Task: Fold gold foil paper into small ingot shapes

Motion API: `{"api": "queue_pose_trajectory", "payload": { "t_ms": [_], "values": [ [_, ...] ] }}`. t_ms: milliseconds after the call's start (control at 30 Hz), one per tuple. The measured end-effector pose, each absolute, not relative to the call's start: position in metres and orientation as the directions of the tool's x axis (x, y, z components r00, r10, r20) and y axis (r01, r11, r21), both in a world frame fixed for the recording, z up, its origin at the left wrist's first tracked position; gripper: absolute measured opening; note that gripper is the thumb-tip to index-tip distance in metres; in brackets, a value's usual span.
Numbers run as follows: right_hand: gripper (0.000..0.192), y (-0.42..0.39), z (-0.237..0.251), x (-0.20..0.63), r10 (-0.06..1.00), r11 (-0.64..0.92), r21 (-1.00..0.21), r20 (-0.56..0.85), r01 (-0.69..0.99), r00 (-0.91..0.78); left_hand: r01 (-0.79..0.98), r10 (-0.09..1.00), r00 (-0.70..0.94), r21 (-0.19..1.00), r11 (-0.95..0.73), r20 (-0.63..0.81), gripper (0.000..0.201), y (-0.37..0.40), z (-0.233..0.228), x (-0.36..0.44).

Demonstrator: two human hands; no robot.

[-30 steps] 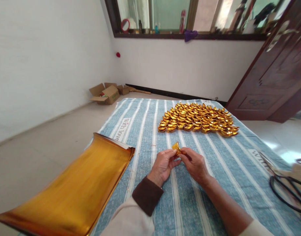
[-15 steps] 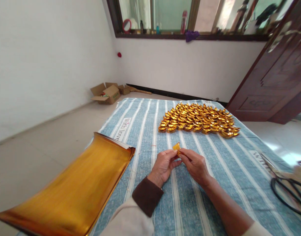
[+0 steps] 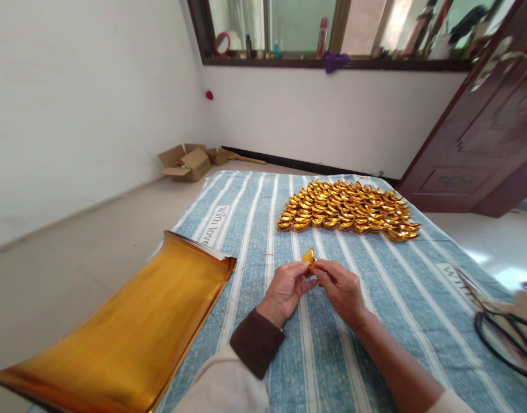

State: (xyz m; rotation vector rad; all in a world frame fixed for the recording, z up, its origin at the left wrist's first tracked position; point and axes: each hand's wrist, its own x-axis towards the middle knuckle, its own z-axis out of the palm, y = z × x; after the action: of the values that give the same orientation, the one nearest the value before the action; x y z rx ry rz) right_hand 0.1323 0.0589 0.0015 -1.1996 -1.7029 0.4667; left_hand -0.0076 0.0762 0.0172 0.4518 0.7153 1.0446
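Observation:
Between my fingertips is a small folded piece of gold foil paper point(image 3: 309, 256), its upper corner pointing away from me. My left hand point(image 3: 285, 288) pinches it from the left, with the lower fingers curled beneath. From the right, my right hand point(image 3: 341, 288) grips its near edge between thumb and forefinger. The fingers cover the lower part of the piece. Beyond my hands, many folded gold paper ingots point(image 3: 345, 209) lie in packed rows. A stack of large gold foil sheets point(image 3: 134, 321) rests on the left, its edges curling up.
A blue and white striped cloth point(image 3: 257, 229) covers the table. Black-handled scissors point(image 3: 504, 327) lie at the right edge beside a brownish item. Open cardboard boxes point(image 3: 190, 163) stand on the floor at the back left. A brown door point(image 3: 479, 132) is at the right.
Almost nothing differs. The gold piece has tilted slightly between my fingers, and both hands stay in the same place.

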Motion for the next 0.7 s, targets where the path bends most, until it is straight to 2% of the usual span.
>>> {"api": "queue_pose_trajectory", "payload": {
  "t_ms": [267,433,700],
  "values": [
    [0.016,0.0586,0.0021,0.1297,0.896,0.395,-0.814,0.443,0.427,0.016,-0.622,0.888,0.317,0.633,0.46,-0.333,0.007,0.0771,0.0192,-0.0076],
    [0.015,0.0588,0.0012,0.1291,0.9,0.386,-0.815,0.435,0.432,0.017,-0.663,0.862,0.317,0.557,0.5,-0.397,0.019,0.0783,0.0222,-0.0068],
    [0.013,0.0575,0.0019,0.1267,0.898,0.385,-0.802,0.44,0.457,0.015,-0.7,0.874,0.307,0.532,0.476,-0.378,0.004,0.0763,0.0155,-0.0041]
  ]
}}
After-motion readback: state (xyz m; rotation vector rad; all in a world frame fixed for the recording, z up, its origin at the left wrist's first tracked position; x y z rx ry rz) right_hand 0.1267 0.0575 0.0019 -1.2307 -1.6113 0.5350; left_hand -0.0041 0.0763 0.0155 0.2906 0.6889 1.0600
